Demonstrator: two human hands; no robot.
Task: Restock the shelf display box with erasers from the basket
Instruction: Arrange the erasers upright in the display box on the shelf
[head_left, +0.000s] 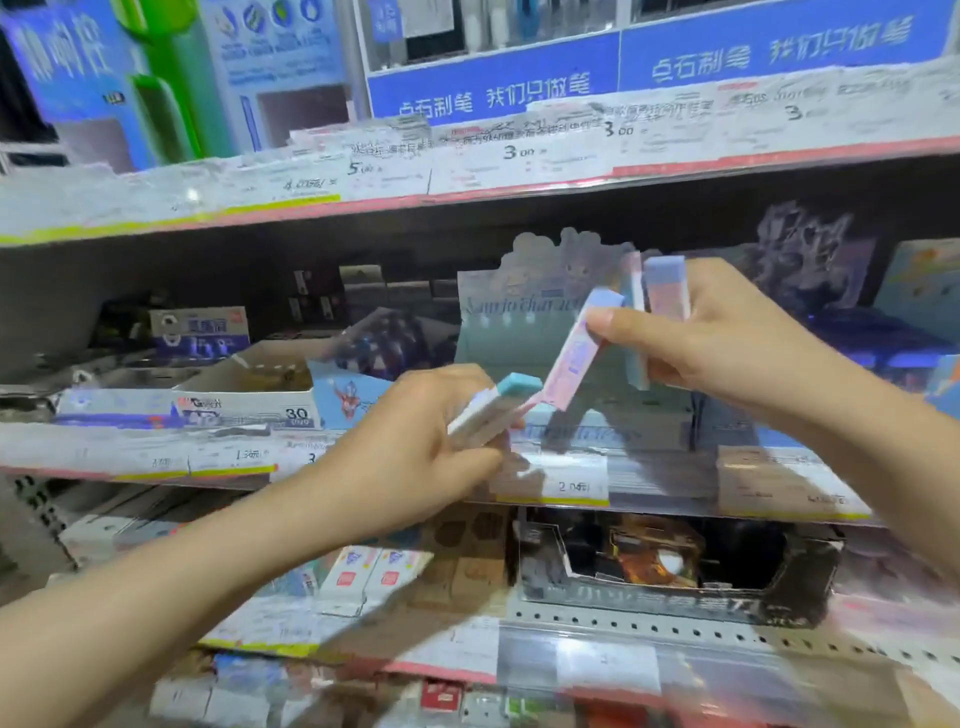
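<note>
My left hand (415, 447) grips a small stack of pastel erasers (498, 410) with teal and white ends, held just in front of the middle shelf. My right hand (691, 338) is higher and to the right, holding several pink-and-blue erasers; one long eraser (579, 353) is pinched under the thumb and slants down toward the left hand's stack, while others (667, 291) stand upright between the fingers. Behind both hands stands the pale green display box (519, 322) with a cartoon header card. The basket is not in view.
The middle shelf edge (571, 483) carries price tags. A white open carton (249, 384) sits left of the display box, and a blue cartoon box (353, 395) sits between them. A dark display box (675, 566) stands on the shelf below. Blue pen displays (493, 78) fill the top shelf.
</note>
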